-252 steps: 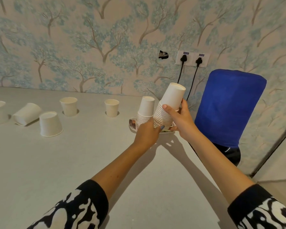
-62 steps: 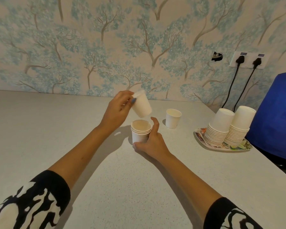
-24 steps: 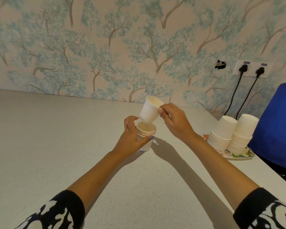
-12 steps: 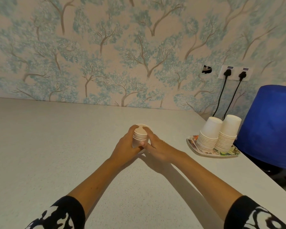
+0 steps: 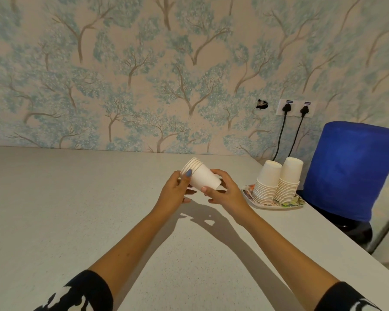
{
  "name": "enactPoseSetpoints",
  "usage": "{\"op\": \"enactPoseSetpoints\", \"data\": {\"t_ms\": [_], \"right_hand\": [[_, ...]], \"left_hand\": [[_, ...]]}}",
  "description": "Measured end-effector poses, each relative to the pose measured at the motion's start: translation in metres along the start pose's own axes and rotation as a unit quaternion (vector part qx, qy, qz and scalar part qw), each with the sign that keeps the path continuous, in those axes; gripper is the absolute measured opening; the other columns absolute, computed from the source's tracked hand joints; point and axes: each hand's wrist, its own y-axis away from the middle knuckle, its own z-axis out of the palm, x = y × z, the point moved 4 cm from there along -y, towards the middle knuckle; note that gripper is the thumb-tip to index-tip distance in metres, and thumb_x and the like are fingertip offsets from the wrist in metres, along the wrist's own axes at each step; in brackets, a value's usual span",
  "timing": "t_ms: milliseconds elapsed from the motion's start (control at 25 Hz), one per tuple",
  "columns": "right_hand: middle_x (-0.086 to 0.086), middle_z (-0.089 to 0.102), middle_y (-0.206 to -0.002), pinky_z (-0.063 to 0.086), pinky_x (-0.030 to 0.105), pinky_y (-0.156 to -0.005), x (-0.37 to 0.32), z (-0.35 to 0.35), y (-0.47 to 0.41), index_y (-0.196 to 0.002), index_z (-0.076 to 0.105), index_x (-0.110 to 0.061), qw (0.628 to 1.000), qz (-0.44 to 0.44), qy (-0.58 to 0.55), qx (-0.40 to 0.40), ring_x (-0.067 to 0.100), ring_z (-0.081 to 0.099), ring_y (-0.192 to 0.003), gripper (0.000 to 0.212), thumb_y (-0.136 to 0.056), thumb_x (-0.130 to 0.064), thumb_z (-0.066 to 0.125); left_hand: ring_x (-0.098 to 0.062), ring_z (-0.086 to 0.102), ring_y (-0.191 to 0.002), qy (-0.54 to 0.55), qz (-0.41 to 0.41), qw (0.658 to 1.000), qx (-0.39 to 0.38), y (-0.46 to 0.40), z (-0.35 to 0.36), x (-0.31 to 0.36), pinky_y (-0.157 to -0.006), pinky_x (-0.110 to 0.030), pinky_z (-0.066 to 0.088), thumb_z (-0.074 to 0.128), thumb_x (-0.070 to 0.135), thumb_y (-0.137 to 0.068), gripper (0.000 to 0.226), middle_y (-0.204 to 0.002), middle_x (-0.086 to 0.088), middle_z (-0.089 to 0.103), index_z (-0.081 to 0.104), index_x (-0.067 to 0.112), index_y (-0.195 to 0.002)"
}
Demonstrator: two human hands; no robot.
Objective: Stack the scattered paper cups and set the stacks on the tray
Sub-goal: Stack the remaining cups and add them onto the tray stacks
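fingers [image 5: 187,173] of both hands wrapped round cup stack [image 5: 200,177] | stack tilted, lifted off table [image 5: 76,209] | tray [image 5: 279,206] right

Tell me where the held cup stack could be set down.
Counter left of both hands and in front of them is bare. Tray is crowded by two cup stacks; only its near-left rim shows space.

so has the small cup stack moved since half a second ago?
Yes. The small cup stack has come up off the table and tipped on its side, rims pointing left, held by the left hand and right hand.
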Motion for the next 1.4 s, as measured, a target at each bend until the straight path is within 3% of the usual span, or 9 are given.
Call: {"op": "enactPoseSetpoints", "data": {"t_ms": [80,160,360,600,720,960,1080,1160,1400], "right_hand": [[-0.006,0.054,-0.114,0.058,0.026,-0.068,-0.004,-0.010,0.012,-0.102,0.053,-0.055,0.998,0.009,-0.030,0.051,0.014,0.065,-0.092,0.044,-0.069,-0.041,0.079],[-0.011,0.053,-0.113,0.059,0.027,-0.069,-0.006,-0.016,0.024,-0.105,0.054,-0.050,0.996,0.014,-0.018,0.082,0.015,0.064,-0.094,0.046,-0.067,-0.041,0.080],[-0.011,0.053,-0.115,0.060,0.036,-0.076,-0.008,-0.033,0.054,-0.118,0.052,-0.037,0.988,0.010,0.037,0.147,0.018,0.061,-0.100,0.055,-0.070,-0.042,0.078],[-0.009,0.052,-0.114,0.057,0.034,-0.080,-0.021,-0.089,0.060,-0.118,0.050,-0.037,0.977,-0.019,0.084,0.193,0.019,0.055,-0.105,0.053,-0.073,-0.037,0.078],[-0.006,0.053,-0.118,0.051,0.024,-0.078,-0.029,-0.123,0.052,-0.122,0.052,-0.032,0.970,-0.039,0.121,0.207,0.018,0.053,-0.107,0.055,-0.074,-0.034,0.078],[-0.005,0.053,-0.124,0.049,0.033,-0.089,-0.037,-0.192,0.020,-0.134,0.049,-0.026,0.970,-0.084,0.158,0.162,0.019,0.053,-0.110,0.064,-0.077,-0.032,0.076],[0.003,0.052,-0.135,0.046,0.032,-0.091,-0.039,-0.221,-0.004,-0.139,0.044,-0.031,0.964,-0.095,0.210,0.130,0.018,0.053,-0.106,0.068,-0.078,-0.037,0.074],[0.006,0.051,-0.136,0.042,0.031,-0.093,-0.040,-0.236,-0.021,-0.141,0.041,-0.033,0.956,-0.098,0.257,0.104,0.020,0.048,-0.120,0.069,-0.079,-0.041,0.071],[0.014,0.052,-0.121,0.047,0.044,-0.087,-0.030,-0.241,-0.056,-0.142,0.037,-0.033,0.901,-0.124,0.414,0.044,0.034,0.051,-0.112,0.064,-0.085,-0.048,0.062]], "left_hand": [[-0.019,0.060,-0.103,-0.075,0.012,0.997,0.025,0.007,0.004,0.007,-0.086,-0.036,0.055,0.041,0.051,-0.093,0.045,-0.129,-0.009,0.050,0.052,0.019,-0.123],[-0.022,0.054,-0.110,-0.128,0.041,0.990,0.048,0.018,0.009,0.015,-0.096,-0.035,0.047,0.040,0.043,-0.097,0.045,-0.133,-0.010,0.049,0.051,0.016,-0.130],[-0.024,0.044,-0.127,-0.182,0.099,0.978,-0.004,0.038,0.038,0.028,-0.102,-0.035,0.040,0.041,0.029,-0.100,0.052,-0.145,-0.006,0.041,0.024,0.023,-0.149],[-0.025,0.054,-0.119,-0.254,0.159,0.952,-0.065,0.028,0.082,0.048,-0.094,-0.028,0.043,0.064,0.026,-0.090,0.066,-0.138,-0.005,0.051,0.030,0.019,-0.146],[-0.026,0.061,-0.107,-0.278,0.195,0.939,-0.057,0.016,0.106,0.061,-0.092,-0.038,0.051,0.071,0.020,-0.084,0.062,-0.128,-0.005,0.061,0.043,0.018,-0.139],[-0.020,0.064,-0.092,-0.250,0.239,0.938,-0.007,-0.016,0.166,0.089,-0.078,-0.029,0.051,0.078,0.022,-0.076,0.051,-0.110,-0.003,0.070,0.060,0.019,-0.124],[-0.021,0.064,-0.092,-0.254,0.213,0.943,0.007,-0.038,0.194,0.091,-0.079,-0.034,0.053,0.079,0.025,-0.075,0.051,-0.108,-0.004,0.070,0.060,0.018,-0.122],[-0.023,0.064,-0.093,-0.269,0.184,0.945,0.011,-0.055,0.211,0.090,-0.079,-0.035,0.052,0.079,0.028,-0.074,0.053,-0.108,-0.005,0.069,0.060,0.016,-0.122],[-0.024,0.060,-0.101,-0.279,0.086,0.956,-0.009,-0.090,0.240,0.068,-0.082,-0.033,0.048,0.078,0.028,-0.076,0.057,-0.116,-0.007,0.066,0.054,0.014,-0.126]]}}
